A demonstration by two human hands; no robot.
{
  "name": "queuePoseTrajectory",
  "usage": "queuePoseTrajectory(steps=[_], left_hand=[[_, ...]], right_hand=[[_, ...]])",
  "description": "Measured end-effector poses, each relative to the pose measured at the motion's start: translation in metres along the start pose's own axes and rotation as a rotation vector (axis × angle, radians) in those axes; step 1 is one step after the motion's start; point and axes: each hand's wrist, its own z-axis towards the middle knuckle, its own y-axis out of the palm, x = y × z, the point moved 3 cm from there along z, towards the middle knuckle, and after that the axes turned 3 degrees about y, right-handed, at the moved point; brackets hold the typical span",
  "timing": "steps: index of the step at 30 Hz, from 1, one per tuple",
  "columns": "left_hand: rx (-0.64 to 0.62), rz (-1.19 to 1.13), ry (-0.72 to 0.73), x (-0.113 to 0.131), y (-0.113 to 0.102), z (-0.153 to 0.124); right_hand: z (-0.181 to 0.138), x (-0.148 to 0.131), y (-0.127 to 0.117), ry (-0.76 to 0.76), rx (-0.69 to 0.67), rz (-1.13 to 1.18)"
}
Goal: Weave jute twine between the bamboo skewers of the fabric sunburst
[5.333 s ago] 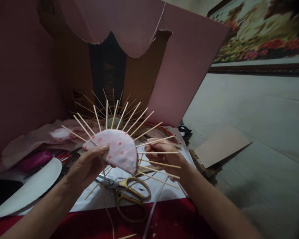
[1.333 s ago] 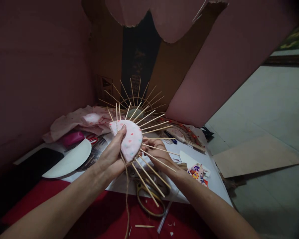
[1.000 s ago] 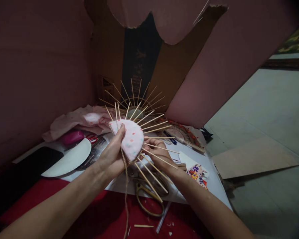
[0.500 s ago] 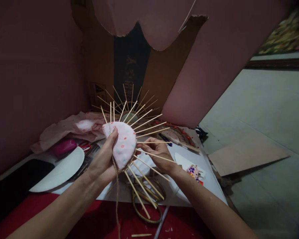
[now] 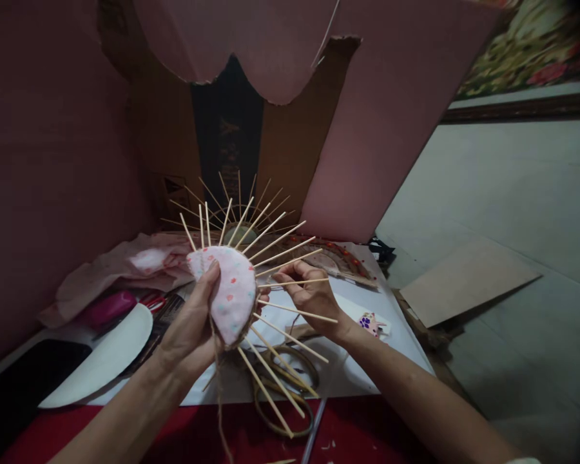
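My left hand [image 5: 196,309] is closed on a half-round padded piece of pink spotted fabric [image 5: 232,293], its thumb across the front. Thin wooden sticks [image 5: 280,241] fan out from the curved edge of this piece, and a strand of twine [image 5: 219,399] hangs from its lower side. Among the sticks on the right, my right hand [image 5: 309,296] has its fingertips pinched together just off the fabric edge. What lies between those fingertips is too small to make out. Below the sticks lie large scissors [image 5: 283,425] with dark gold handles.
A second fan of sticks [image 5: 239,183] stands behind, against a cardboard panel [image 5: 290,148]. On the left are crumpled fabric [image 5: 96,270], a white half disc [image 5: 106,361] and a dark flat object [image 5: 33,374]. A flat board [image 5: 468,280] lies on the floor at right.
The whole scene has shifted left as the view turned. My right hand has moved slightly away from the fabric edge, widening the gap. My left hand keeps its hold.
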Motion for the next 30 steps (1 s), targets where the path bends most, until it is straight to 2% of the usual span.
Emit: queuePoseTrajectory(steps=[8, 14, 17, 21, 23, 27, 30], left_hand=[[-0.035, 0.085, -0.104, -0.003, -0.001, -0.001], [0.004, 0.098, -0.056, 0.0, -0.003, -0.004], [0.04, 0.136, -0.022, 0.003, -0.001, -0.005], [0.06, 0.143, 0.015, 0.005, -0.001, -0.004], [0.066, 0.133, 0.046, 0.006, -0.001, -0.004], [0.059, 0.059, 0.111, 0.016, 0.0, -0.005], [0.023, -0.069, 0.18, 0.031, 0.004, -0.009]], right_hand=[[-0.001, 0.001, 0.002, -0.065, -0.006, -0.002], [-0.001, -0.004, -0.009, -0.125, -0.012, -0.066], [0.001, -0.001, -0.02, -0.009, -0.059, 0.041], [0.002, 0.005, -0.032, 0.273, -0.229, 0.418], [0.001, 0.006, -0.035, 0.362, -0.304, 0.563], [-0.005, 0.011, -0.037, 0.347, -0.355, 0.598], [-0.009, 0.015, -0.026, 0.303, -0.449, 0.538]])
